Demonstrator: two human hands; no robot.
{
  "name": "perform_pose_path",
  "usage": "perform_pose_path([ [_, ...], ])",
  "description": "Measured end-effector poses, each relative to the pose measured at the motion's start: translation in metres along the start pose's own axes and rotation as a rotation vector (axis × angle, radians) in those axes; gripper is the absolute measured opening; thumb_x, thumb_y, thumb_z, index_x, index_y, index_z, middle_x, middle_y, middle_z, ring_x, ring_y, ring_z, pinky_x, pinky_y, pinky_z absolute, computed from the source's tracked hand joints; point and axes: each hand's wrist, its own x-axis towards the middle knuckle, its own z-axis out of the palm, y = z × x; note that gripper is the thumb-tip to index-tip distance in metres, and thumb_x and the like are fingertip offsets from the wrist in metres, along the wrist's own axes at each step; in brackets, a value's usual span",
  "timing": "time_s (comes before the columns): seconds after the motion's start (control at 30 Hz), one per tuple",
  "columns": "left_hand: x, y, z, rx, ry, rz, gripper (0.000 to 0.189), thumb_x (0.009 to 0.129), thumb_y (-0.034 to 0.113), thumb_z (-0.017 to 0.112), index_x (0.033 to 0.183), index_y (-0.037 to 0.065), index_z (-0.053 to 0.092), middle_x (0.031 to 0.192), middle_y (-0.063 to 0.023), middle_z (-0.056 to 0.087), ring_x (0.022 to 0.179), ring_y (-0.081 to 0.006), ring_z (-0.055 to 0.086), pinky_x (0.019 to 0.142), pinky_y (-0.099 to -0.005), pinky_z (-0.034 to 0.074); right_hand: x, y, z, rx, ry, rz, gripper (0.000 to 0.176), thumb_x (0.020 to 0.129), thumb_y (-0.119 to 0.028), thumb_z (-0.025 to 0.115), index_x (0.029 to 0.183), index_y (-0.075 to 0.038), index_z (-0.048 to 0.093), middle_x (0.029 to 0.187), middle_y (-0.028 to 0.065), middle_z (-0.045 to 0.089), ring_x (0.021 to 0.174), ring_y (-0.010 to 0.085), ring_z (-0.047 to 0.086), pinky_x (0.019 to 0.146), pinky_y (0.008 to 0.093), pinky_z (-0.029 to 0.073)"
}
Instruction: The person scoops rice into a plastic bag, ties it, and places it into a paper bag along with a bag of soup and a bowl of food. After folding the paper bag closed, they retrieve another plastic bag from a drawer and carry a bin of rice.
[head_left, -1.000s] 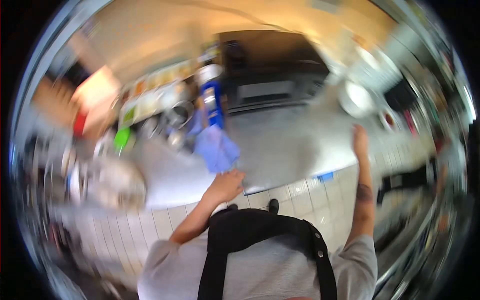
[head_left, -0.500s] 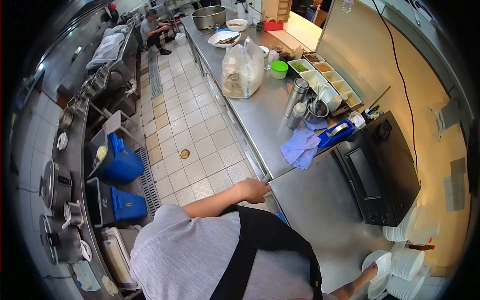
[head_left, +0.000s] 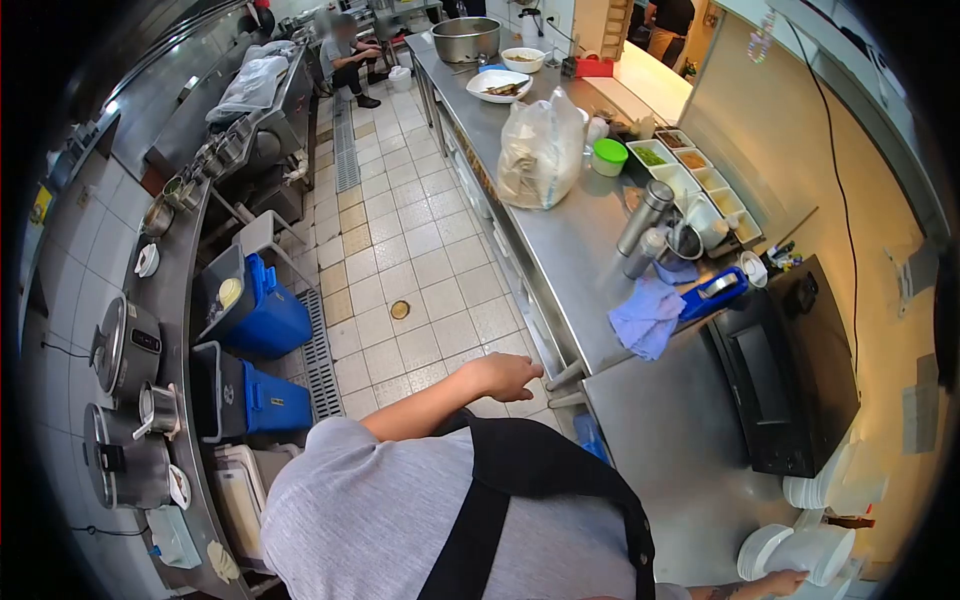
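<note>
At five o'clock my right hand (head_left: pixel 788 580) touches white plates (head_left: pixel 812 548), grip can't be told; probably slick, breakable, best taken under the rim; left hand (head_left: pixel 505 375) slack, empty, beside worktop (head_left: pixel 585 255).

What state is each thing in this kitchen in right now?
left hand, empty, beside the counter
right hand, touching stacked plates, grip unclear
black oven, door shut
blue cloth, crumpled on the counter
green-lidded tub, lid on
plastic bag, full, upright
</note>
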Motion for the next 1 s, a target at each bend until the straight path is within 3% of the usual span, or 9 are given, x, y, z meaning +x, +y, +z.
perform_pose_path([
  [0.17,-0.036,-0.095,-0.020,-0.024,0.083,-0.153,0.047,0.088,0.031,0.060,0.127,0.009,0.048,0.118,-0.0145,0.056,0.107,-0.0347,0.057,0.087,-0.0465,0.048,-0.102,-0.124,-0.016,0.658,-0.243,0.071,0.041,0.098,-0.033,0.043,0.120,-0.001,0.057,0.117,0.0165,0.061,0.106,0.0303,0.059,0.092,0.0425,0.045],
  [0.33,-0.086,-0.216,-0.040,-0.012,0.138,-0.245,0.045,0.087,0.032,0.061,0.124,0.009,0.049,0.114,-0.0157,0.057,0.106,-0.0353,0.057,0.084,-0.0479,0.048,-0.277,-0.290,0.044,1.104,-0.988,0.314,0.045,0.098,-0.033,0.045,0.126,0.002,0.049,0.126,0.0135,0.053,0.116,0.0250,0.051,0.101,0.0412,0.039],
  [0.47,-0.115,-0.293,-0.067,-0.044,0.203,-0.337,0.043,0.086,0.032,0.062,0.119,0.008,0.050,0.111,-0.0175,0.058,0.105,-0.0366,0.058,0.083,-0.0505,0.048,-0.466,-0.449,0.123,1.057,-1.391,-0.117,0.032,0.098,-0.020,0.046,0.116,0.005,0.056,0.113,0.0137,0.060,0.105,0.0207,0.057,0.094,0.0346,0.043],
  [0.5,-0.122,-0.304,-0.078,-0.034,0.212,-0.373,0.044,0.086,0.032,0.062,0.120,0.007,0.050,0.112,-0.0175,0.058,0.105,-0.0364,0.058,0.084,-0.0501,0.048,-0.513,-0.482,0.143,1.182,-1.485,0.131,0.027,0.098,-0.017,0.047,0.108,0.005,0.059,0.105,0.0105,0.062,0.096,0.0170,0.058,0.086,0.0306,0.046],
  [0.57,-0.129,-0.333,-0.091,-0.068,0.239,-0.378,0.045,0.086,0.033,0.062,0.121,0.007,0.050,0.113,-0.0174,0.057,0.105,-0.0360,0.058,0.084,-0.0492,0.048,-0.586,-0.550,0.163,1.018,-1.665,-0.020,0.026,0.098,-0.019,0.048,0.099,0.004,0.060,0.089,0.0037,0.060,0.082,0.0099,0.052,0.072,0.0262,0.043],
  [0.83,-0.086,-0.448,-0.128,-0.303,0.288,-0.362,0.046,0.087,0.032,0.060,0.125,0.009,0.048,0.114,-0.0176,0.057,0.101,-0.0372,0.059,0.082,-0.0465,0.050,-0.767,-0.759,0.284,1.067,-1.621,-0.281,0.028,0.096,-0.021,0.052,0.088,0.005,0.063,0.071,0.0033,0.060,0.064,0.0100,0.048,0.061,0.0285,0.040],
  [0.93,-0.077,-0.504,-0.150,-0.338,0.367,-0.432,0.044,0.087,0.032,0.061,0.123,0.009,0.049,0.112,-0.0174,0.058,0.100,-0.0380,0.060,0.080,-0.0463,0.051,-0.799,-0.818,0.347,0.977,-1.327,-0.485,0.027,0.095,-0.020,0.052,0.086,0.003,0.062,0.068,0.0133,0.060,0.057,0.0189,0.046,0.057,0.0330,0.039],
  [0.97,-0.077,-0.517,-0.168,-0.309,0.366,-0.497,0.044,0.087,0.032,0.060,0.123,0.009,0.049,0.112,-0.0174,0.058,0.100,-0.0382,0.060,0.080,-0.0463,0.051,-0.804,-0.837,0.363,0.854,-1.240,-0.604,0.026,0.094,-0.019,0.053,0.082,0.003,0.060,0.072,0.0221,0.058,0.058,0.0319,0.051,0.057,0.0400,0.042],
  [1.0,-0.076,-0.529,-0.191,-0.278,0.369,-0.557,0.044,0.087,0.032,0.060,0.123,0.009,0.050,0.112,-0.0173,0.058,0.100,-0.0383,0.060,0.080,-0.0463,0.051,-0.811,-0.849,0.385,0.791,-1.150,-0.699,0.025,0.093,-0.019,0.053,0.082,0.002,0.060,0.072,0.0219,0.059,0.060,0.0340,0.053,0.058,0.0418,0.043],
])
